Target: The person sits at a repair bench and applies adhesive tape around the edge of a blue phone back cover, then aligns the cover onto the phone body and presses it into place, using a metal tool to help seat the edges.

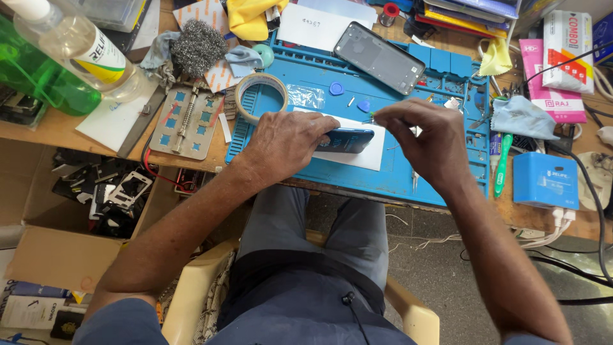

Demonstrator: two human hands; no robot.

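Keep the blue phone (348,140) flat on the white sheet (370,153), near the front edge of the blue repair mat (440,179). Your left hand (287,144) presses it down; your right hand (424,137) pinches a small green-tipped tool (371,115) at its upper edge. Work slowly; hold the phone steady.

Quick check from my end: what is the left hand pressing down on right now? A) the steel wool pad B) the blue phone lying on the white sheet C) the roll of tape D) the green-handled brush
B: the left hand lies over the blue phone, which rests on the white sheet on the blue work mat, while the roll of tape sits apart beside it.
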